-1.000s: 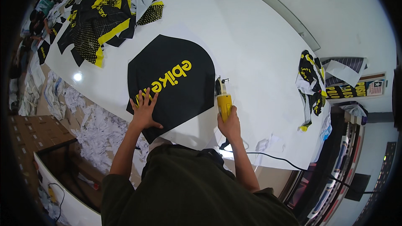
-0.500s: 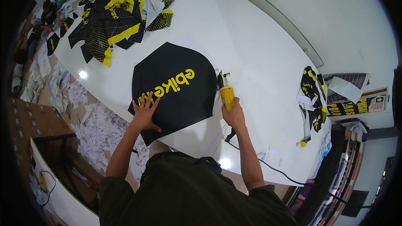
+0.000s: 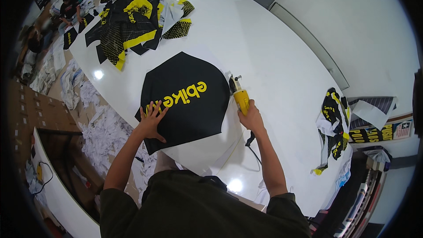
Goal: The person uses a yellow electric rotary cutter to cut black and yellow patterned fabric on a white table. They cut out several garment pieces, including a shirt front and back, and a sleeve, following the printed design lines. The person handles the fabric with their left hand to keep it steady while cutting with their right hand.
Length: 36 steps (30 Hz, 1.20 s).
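A black fabric piece [image 3: 189, 114] with yellow lettering lies flat on the white table [image 3: 264, 105]. My left hand [image 3: 152, 121] presses on its lower left part, fingers spread, covering some of the lettering. In my right hand [image 3: 252, 118] is a yellow electric cloth cutter [image 3: 241, 100], gripped round its body. The cutter's metal head stands at the right curved edge of the fabric; whether the blade touches the cloth cannot be told. A black cord [image 3: 254, 152] trails from the tool's rear toward me.
A heap of black and yellow fabric pieces [image 3: 132, 22] lies at the far left of the table. Another small pile [image 3: 332, 123] is near the right edge. White scraps [image 3: 105, 128] cover the floor at left, by a cabinet [image 3: 61, 172]. Co-workers [image 3: 70, 9] sit at the far left.
The whole view has shifted slightly as my head moved. My left hand keeps its place on the fabric. The cutter seems a little farther along the right edge, still in my right hand.
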{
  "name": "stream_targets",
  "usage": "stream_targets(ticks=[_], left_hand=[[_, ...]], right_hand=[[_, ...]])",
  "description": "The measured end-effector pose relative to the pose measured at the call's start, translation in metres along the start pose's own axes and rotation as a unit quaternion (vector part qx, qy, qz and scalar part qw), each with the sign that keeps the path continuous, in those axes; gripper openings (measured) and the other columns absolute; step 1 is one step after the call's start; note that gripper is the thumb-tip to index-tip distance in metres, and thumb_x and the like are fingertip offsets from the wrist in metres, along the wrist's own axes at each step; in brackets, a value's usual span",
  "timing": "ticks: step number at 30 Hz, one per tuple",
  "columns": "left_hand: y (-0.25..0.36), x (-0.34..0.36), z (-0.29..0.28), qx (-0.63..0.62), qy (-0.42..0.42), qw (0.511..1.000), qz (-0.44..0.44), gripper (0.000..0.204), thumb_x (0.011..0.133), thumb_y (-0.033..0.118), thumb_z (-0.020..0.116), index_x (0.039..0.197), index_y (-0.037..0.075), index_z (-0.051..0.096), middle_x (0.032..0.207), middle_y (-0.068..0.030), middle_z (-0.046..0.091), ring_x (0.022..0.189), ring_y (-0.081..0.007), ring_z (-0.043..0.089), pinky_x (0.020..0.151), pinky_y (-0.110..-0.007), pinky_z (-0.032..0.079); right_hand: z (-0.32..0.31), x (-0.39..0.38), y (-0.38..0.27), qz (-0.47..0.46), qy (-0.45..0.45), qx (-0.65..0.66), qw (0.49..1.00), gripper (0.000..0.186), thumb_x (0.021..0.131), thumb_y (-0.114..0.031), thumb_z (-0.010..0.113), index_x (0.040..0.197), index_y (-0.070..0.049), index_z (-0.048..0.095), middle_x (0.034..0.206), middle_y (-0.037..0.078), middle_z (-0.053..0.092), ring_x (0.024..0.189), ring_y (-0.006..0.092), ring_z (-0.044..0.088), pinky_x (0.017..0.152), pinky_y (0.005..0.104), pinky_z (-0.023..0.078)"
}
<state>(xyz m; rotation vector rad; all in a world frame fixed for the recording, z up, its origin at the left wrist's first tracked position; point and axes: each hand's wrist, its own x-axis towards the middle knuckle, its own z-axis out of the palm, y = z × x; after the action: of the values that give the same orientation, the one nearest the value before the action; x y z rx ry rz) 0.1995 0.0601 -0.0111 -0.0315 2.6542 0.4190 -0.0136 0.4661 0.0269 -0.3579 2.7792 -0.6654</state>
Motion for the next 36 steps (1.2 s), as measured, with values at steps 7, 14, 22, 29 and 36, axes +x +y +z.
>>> stream_targets(ticks=[7,14,22,29,36], left_hand=[[0.001,0.001,-0.001,0.000,0.001,1.000,-0.003,0.159,0.038,0.062,0.099,0.169,0.025,0.017,0.176,-0.0173,0.001,0.161,-0.0481,-0.005,0.116,-0.083,0.004],[0.002,0.003,-0.003,0.002,-0.009,1.000,-0.011,0.159,0.038,0.061,0.099,0.170,0.026,0.017,0.176,-0.0168,0.002,0.161,-0.0482,-0.003,0.117,-0.082,0.004],[0.008,0.003,-0.011,-0.006,-0.015,1.000,-0.021,0.157,0.040,0.060,0.099,0.169,0.026,0.018,0.176,-0.0168,0.002,0.161,-0.0482,-0.002,0.118,-0.081,0.004],[0.008,0.005,-0.013,-0.008,-0.020,0.999,-0.027,0.157,0.039,0.058,0.100,0.169,0.027,0.018,0.177,-0.0156,0.003,0.161,-0.0472,-0.001,0.118,-0.081,0.004],[0.013,0.006,-0.020,-0.011,-0.031,0.999,-0.038,0.156,0.039,0.055,0.101,0.169,0.029,0.019,0.177,-0.0140,0.003,0.161,-0.0454,-0.001,0.118,-0.081,0.006]], right_hand=[[-0.017,0.042,0.004,-0.021,-0.060,-0.024,0.998,0.059,0.088,-0.026,0.072,0.130,0.002,0.040,0.110,0.035,0.067,0.101,0.0520,0.069,0.087,0.0563,0.057],[-0.036,0.084,0.002,-0.064,-0.089,-0.049,0.993,0.061,0.088,-0.027,0.075,0.131,0.001,0.042,0.107,0.035,0.070,0.101,0.0515,0.069,0.086,0.0535,0.057],[-0.048,0.132,-0.005,-0.119,-0.140,-0.081,0.980,0.063,0.087,-0.025,0.075,0.135,0.000,0.042,0.109,0.033,0.070,0.105,0.0503,0.068,0.090,0.0527,0.056],[-0.056,0.168,-0.022,-0.129,-0.185,-0.097,0.969,0.067,0.086,-0.024,0.073,0.139,0.000,0.041,0.112,0.032,0.069,0.108,0.0490,0.068,0.093,0.0534,0.055],[-0.057,0.199,-0.042,-0.161,-0.210,-0.114,0.958,0.072,0.085,-0.024,0.073,0.144,0.000,0.040,0.112,0.032,0.070,0.108,0.0471,0.069,0.094,0.0514,0.056]])
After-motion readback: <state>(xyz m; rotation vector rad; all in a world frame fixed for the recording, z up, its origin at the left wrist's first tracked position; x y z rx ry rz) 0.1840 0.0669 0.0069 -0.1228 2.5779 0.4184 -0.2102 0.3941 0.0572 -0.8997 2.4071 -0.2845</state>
